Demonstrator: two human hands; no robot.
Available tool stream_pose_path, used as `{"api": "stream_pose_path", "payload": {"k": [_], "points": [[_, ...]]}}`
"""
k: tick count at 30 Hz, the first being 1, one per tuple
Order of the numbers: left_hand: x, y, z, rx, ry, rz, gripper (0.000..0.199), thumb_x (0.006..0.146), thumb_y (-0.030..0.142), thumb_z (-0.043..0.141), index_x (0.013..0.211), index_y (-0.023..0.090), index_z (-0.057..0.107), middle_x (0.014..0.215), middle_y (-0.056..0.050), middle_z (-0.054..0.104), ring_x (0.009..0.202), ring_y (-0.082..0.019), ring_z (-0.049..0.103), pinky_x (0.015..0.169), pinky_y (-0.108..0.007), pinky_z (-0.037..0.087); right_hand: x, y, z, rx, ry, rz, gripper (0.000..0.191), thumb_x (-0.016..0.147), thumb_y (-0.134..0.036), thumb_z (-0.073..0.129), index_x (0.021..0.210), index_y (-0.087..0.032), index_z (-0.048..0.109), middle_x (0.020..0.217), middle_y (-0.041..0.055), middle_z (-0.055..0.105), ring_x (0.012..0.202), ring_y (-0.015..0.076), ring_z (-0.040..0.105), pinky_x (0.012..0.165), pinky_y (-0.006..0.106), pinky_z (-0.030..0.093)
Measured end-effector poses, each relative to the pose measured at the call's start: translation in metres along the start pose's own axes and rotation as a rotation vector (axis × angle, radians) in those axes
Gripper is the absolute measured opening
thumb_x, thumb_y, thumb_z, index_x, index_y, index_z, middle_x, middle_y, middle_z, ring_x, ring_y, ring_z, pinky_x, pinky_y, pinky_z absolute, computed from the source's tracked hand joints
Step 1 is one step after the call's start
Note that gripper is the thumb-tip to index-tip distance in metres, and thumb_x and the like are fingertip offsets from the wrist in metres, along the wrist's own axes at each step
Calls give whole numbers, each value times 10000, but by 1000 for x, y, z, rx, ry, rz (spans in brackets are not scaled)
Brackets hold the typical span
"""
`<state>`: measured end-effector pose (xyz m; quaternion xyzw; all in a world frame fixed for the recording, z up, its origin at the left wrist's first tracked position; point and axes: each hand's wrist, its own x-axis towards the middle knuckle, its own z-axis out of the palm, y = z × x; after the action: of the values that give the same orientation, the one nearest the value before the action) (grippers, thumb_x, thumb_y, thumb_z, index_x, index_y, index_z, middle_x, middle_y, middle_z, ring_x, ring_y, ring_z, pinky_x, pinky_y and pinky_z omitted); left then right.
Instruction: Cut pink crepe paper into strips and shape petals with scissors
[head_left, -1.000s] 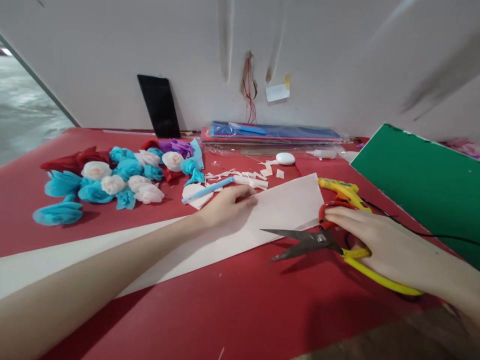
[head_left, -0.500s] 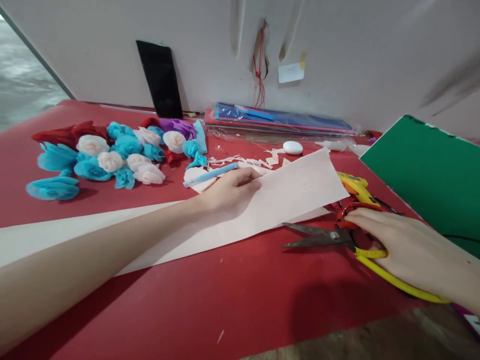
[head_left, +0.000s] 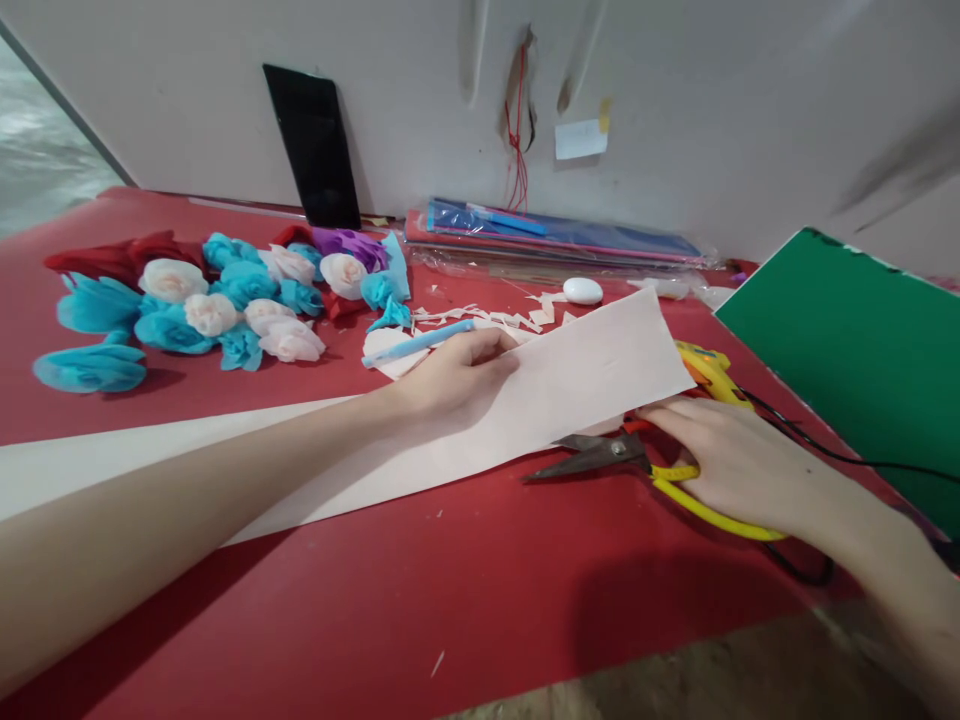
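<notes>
A long strip of pale pink paper (head_left: pixel 577 370) lies across the red table (head_left: pixel 360 610), folded over near its right end. My left hand (head_left: pixel 457 375) grips its upper edge, thumb and fingers together. Behind that hand a light blue pen (head_left: pixel 416 345) rests on paper scraps. My right hand (head_left: pixel 720 450) is closed on scissors (head_left: pixel 589 457) with yellow and red handles. Their blades are slightly apart and point left; the upper tip reaches the paper's lower edge, and whether it passes underneath is unclear.
Blue, white, red and purple paper flowers (head_left: pixel 244 285) lie at the back left. Behind are a leaning black phone (head_left: pixel 311 150), packaged sheets (head_left: pixel 555 235) and a white oval object (head_left: pixel 583 291). A yellow glue gun (head_left: pixel 709 370) and a green board (head_left: pixel 847 350) are at the right.
My right hand has moved left with the scissors, bringing the blades to the paper's lower edge and narrowing their gap a little. My left hand keeps its hold on the paper.
</notes>
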<state>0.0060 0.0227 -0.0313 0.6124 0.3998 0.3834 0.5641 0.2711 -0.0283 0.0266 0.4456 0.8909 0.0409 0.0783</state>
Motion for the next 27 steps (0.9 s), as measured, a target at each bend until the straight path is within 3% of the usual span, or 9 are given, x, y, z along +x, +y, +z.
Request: {"api": "stream_pose_path", "payload": {"k": [4,10,15,20,27], "points": [[-1,1,1,-2,5,3,91,827,268,531,794,184,544,708,35,542,610,-94,502,550,-211,356,9,-11,1,-30,65,-67,380,648,-74,478,998,-117,621,918,114,695,730,259,636,633,343,452],[0,1,0,-9,3,5,78,832,257,520,803,192,553,721,32,571,629,-103,527,566,-212,378,17,-23,-4,-94,55,-94,319,637,-1,419,860,-115,617,771,109,670,637,236,595,583,325,392],[3,2,1,-6,14,18,65,821,186,517,762,185,546,683,41,541,603,-88,509,551,-194,370,23,-23,-5,-126,45,-125,309,639,-14,436,873,-118,608,865,141,681,729,259,605,574,308,359],[2,3,3,9,21,17,103,837,175,485,745,179,530,663,37,530,569,-81,490,514,-190,350,25,-20,-3,-185,99,-178,231,637,-19,423,730,-132,601,670,120,646,639,252,586,553,310,345],[1,5,1,117,0,25,89,842,176,480,771,171,534,654,43,520,555,-76,470,508,-191,347,27,-15,6,-188,209,-269,221,722,-60,425,741,-111,639,698,149,651,707,278,598,653,344,411]]}}
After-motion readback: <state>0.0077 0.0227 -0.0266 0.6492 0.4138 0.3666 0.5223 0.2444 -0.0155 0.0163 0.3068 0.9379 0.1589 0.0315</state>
